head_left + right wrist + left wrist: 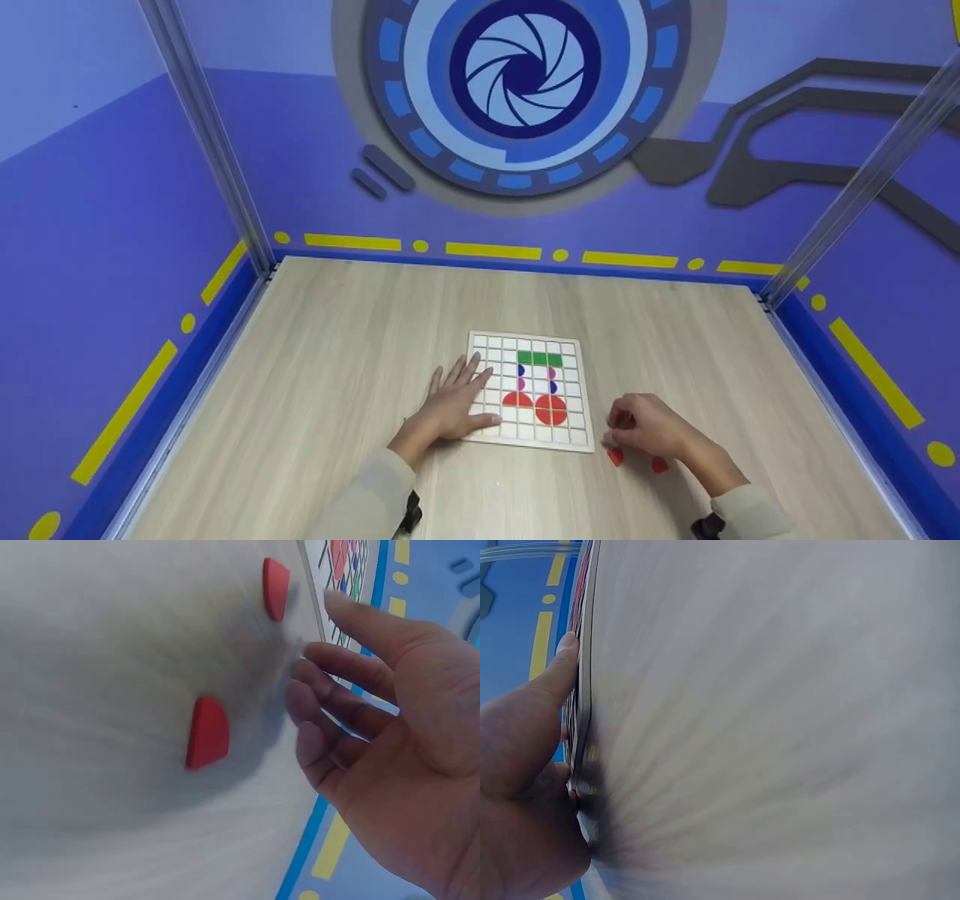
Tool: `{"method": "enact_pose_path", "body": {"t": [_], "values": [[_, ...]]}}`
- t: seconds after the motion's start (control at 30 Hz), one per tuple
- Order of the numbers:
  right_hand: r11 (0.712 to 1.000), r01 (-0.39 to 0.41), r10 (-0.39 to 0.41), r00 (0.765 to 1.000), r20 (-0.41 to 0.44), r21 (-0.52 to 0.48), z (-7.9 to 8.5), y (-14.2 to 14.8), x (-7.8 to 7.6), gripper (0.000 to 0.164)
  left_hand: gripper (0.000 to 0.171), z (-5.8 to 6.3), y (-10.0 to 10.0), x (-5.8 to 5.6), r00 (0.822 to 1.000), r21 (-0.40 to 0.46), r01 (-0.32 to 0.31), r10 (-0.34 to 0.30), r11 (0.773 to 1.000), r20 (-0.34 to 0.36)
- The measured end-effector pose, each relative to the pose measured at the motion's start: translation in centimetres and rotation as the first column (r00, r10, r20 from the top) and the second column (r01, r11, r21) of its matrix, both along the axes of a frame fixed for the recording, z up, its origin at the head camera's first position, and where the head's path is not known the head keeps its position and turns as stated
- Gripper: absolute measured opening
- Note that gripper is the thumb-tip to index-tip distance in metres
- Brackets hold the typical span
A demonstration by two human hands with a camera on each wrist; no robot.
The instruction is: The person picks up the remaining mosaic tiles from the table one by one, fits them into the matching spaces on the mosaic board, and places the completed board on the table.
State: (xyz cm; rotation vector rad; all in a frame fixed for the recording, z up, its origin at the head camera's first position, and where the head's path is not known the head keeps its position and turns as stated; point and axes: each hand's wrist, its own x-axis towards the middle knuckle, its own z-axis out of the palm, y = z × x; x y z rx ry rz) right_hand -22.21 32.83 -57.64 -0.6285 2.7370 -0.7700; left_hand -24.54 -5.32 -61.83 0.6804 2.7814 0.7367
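A white square grid board (pixel 529 444) lies on the wooden table. My left hand (pixel 450 405) rests on its left side with the fingers spread and straight; in the left wrist view its thumb (pixel 566 660) lies along the board's edge. On the grid are a green bar (pixel 540 358), small purple and pink half-round pieces, a red half circle (pixel 517 400) and a red circle (pixel 551 410) made of quarters. Right of the board, my right hand (pixel 651 424) hovers with loosely curved fingers and nothing visible in it. Two red quarter-round pieces (pixel 208 733) lie on the table near it.
The light wooden tabletop (pixel 337 375) surrounds the board. Blue printed walls (pixel 300 165) with yellow marks stand at the back and both sides, with metal posts (pixel 214 142) at the back corners.
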Motion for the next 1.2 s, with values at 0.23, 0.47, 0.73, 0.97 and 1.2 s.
{"method": "enact_pose_path", "body": {"t": [0.23,0.47,0.73,0.97,1.2], "values": [[0.998,-0.068,0.068,0.998,-0.001,-0.007,-0.2,1.2,1.2,0.029,0.09,0.2,0.0,0.1,1.0,-0.013,0.0,0.0,1.0,-0.004],[0.998,-0.057,0.058,0.998,0.006,-0.006,-0.5,1.2,1.9,0.031,0.09,0.2,0.0,0.1,1.0,-0.033,0.002,-0.002,0.999,-0.011],[0.996,-0.086,0.087,0.995,0.042,-0.04,-0.1,0.7,2.2,0.018,0.09,0.0,-0.1,0.0,1.0,-0.018,0.001,-0.001,1.0,-0.008],[0.997,-0.077,0.078,0.995,0.054,-0.02,-0.1,0.6,2.5,0.022,0.09,0.0,0.0,0.1,1.0,0.0,-0.003,0.003,1.0,0.006],[0.995,-0.096,0.096,0.995,0.025,-0.027,-0.3,0.6,2.6,0.022,0.089,0.1,-0.1,0.1,1.0,-0.005,-0.005,0.005,1.0,0.001]]}}
